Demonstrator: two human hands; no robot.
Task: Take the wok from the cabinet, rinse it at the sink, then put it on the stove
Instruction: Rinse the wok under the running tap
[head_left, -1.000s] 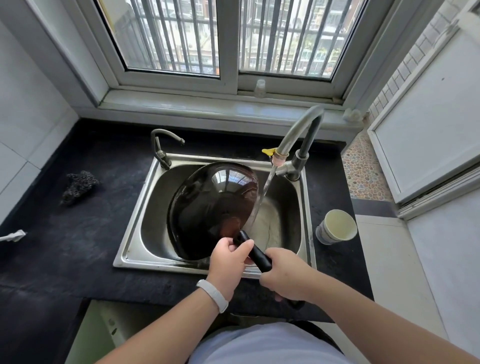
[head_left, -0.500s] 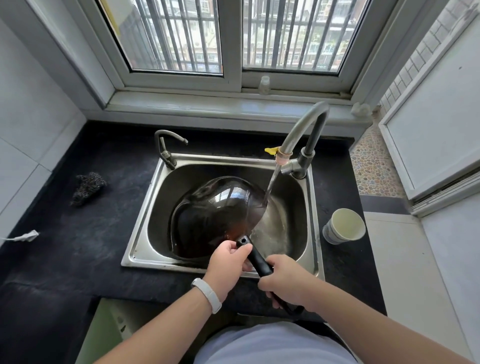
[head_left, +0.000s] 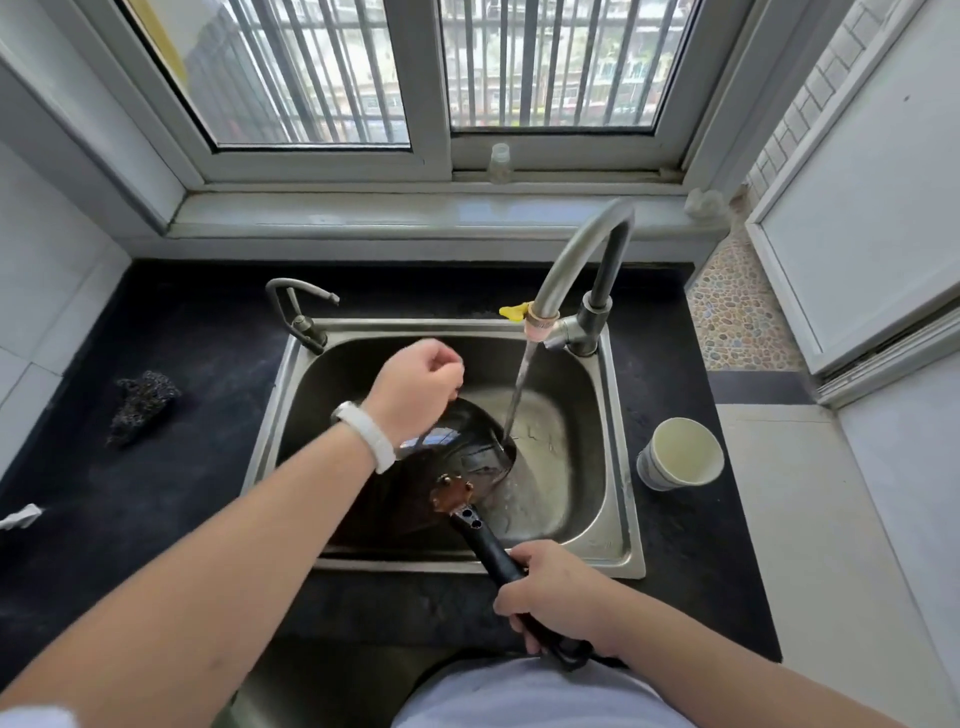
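The black wok (head_left: 457, 452) lies low in the steel sink (head_left: 618, 545), its inside facing up. Water from the tall faucet (head_left: 576, 254) falls onto the wok's right rim. My right hand (head_left: 556, 592) is closed around the wok's long black handle (head_left: 483, 545) at the sink's front edge. My left hand (head_left: 415, 384), with a white wristband, is over the wok's far side, fingers curled down toward the pan; its fingertips are hidden, so I cannot tell if they touch the wok.
A paper cup (head_left: 680, 454) stands on the black counter (head_left: 182, 519) right of the sink. A dark scrubber (head_left: 140, 405) lies on the counter at the left. A small second tap (head_left: 298, 312) sits at the sink's back left corner. A window is behind.
The wok has tipped from standing on edge to lying flat in the sink. My left hand left the handle and moved forward over the wok. My right hand still holds the handle.
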